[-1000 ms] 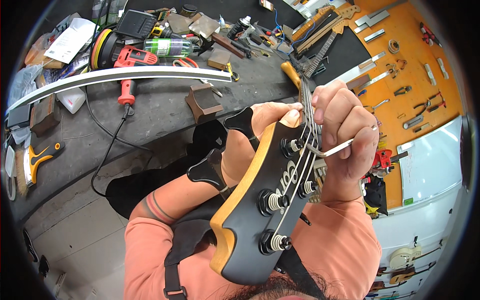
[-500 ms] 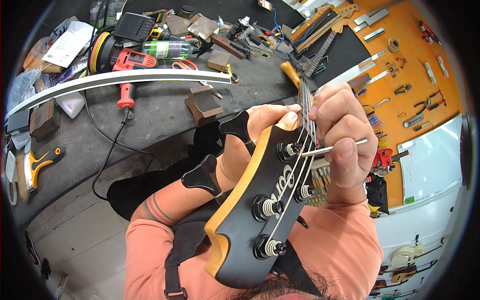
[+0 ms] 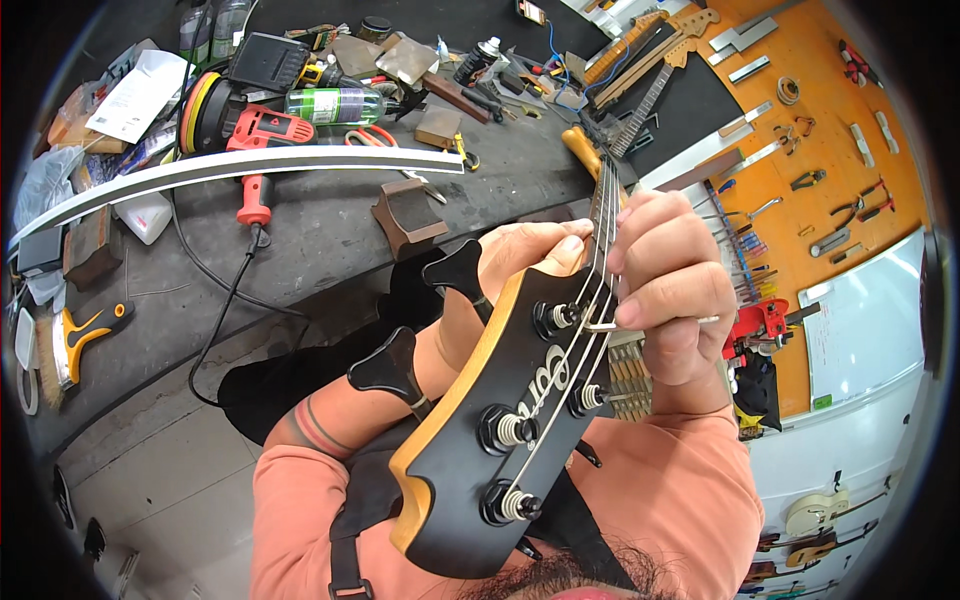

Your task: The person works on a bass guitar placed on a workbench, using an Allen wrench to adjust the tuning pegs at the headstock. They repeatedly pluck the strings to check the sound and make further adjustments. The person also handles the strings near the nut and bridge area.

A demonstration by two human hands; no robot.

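Note:
A bass guitar's black headstock (image 3: 545,440) with a wooden edge slants up toward me, its strings running over the nut to the tuning posts. My left hand (image 3: 528,252) is closed around the neck just beyond the headstock, thumb by the strings; its other fingers are hidden behind the neck. Beside the nut, my right hand (image 3: 668,285) is closed on a thin metal hex key (image 3: 601,327). The key's bent tip lies at the strings near a tuning post, and its other end shows past my fingers. Black tuner buttons (image 3: 385,370) stick out near my left forearm.
On the dark workbench (image 3: 330,235) at left lie a red polisher (image 3: 262,140) with its cable, a long white-edged strip (image 3: 300,160), a brush (image 3: 85,340) and a curved brown block (image 3: 408,220). An orange tool wall (image 3: 830,130) rises at right.
The hex key has turned in my right fingers, and its bent tip now shows. My right hand has shifted slightly left and its fingers have re-curled. The headstock has moved slightly left.

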